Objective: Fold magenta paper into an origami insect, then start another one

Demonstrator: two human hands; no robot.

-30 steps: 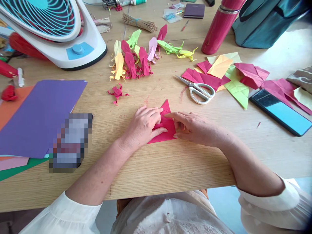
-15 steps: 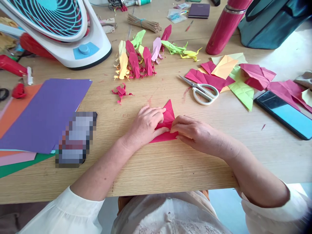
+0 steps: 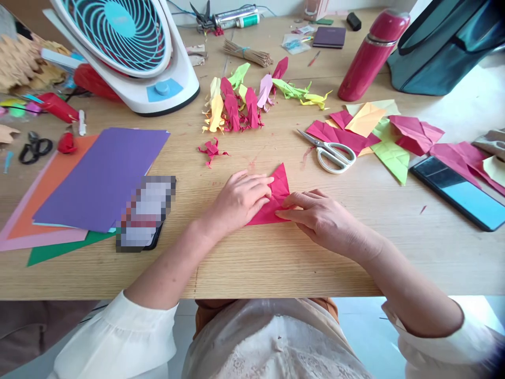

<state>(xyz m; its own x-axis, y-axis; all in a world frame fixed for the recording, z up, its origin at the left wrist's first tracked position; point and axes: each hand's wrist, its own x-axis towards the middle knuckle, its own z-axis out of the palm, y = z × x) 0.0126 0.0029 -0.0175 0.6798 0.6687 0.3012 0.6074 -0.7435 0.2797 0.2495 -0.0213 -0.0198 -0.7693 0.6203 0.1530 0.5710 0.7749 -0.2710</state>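
Observation:
A folded piece of pink-red paper (image 3: 278, 190) lies on the wooden table (image 3: 256, 258) near its front edge, its tip pointing away from me. My left hand (image 3: 240, 200) presses down on the paper's left side with fingers together. From the right, my right hand (image 3: 319, 216) pinches the paper's lower right edge between thumb and fingers. Both hands cover much of the sheet.
Behind the hands lie white-handled scissors (image 3: 331, 152), a small red folded figure (image 3: 212, 150), a row of coloured folded figures (image 3: 240, 100) and loose folded sheets (image 3: 379, 131). A phone (image 3: 457, 192) lies right, stacked coloured sheets (image 3: 102, 176) left, a fan (image 3: 130, 47) and a red bottle (image 3: 371, 52) behind.
My right hand has slid down from the paper's middle to its lower right edge. The view has tilted up, showing more of the far table. The left hand stays put.

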